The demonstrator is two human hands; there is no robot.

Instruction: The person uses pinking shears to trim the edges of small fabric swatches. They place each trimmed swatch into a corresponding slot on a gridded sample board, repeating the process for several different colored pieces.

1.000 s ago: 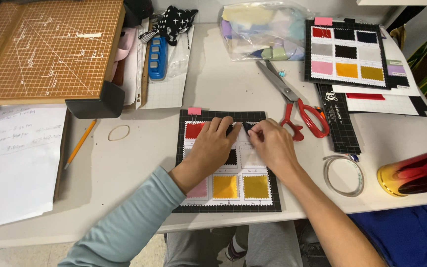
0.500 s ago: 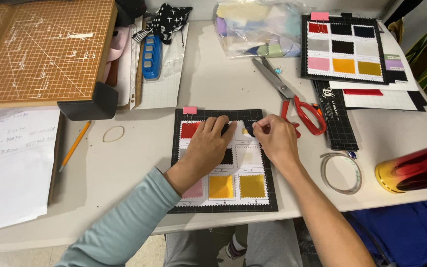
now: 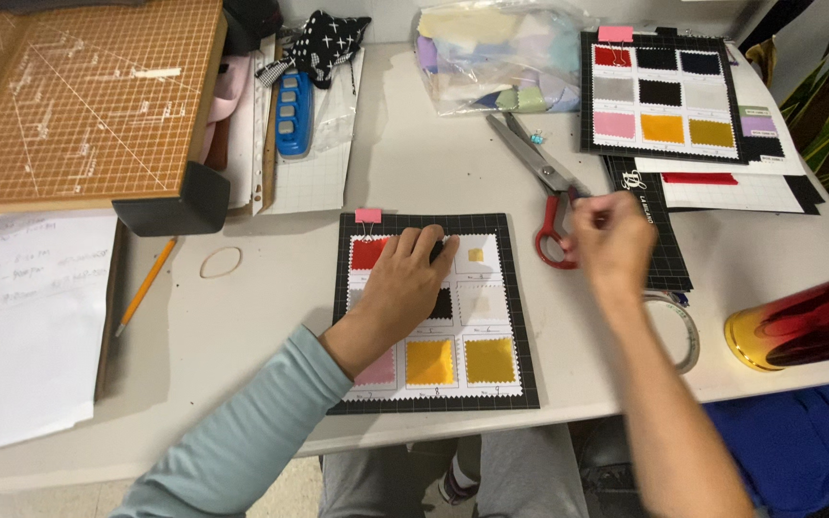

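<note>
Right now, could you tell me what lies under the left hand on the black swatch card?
The left hand lies flat on the swatch card, covering part of the red swatch and black swatch. What lies beneath the palm is hidden.

The right hand (image 3: pixel 614 242) is smeared by motion, so whether its fingers pinch anything cannot be told. The left hand (image 3: pixel 405 288) lies flat on the swatch card (image 3: pixel 431 312), hiding the middle-left squares and part of the red one. The red-and-yellow bottle (image 3: pixel 803 321) and the cutting board (image 3: pixel 79 96) run off the picture's edges
</note>
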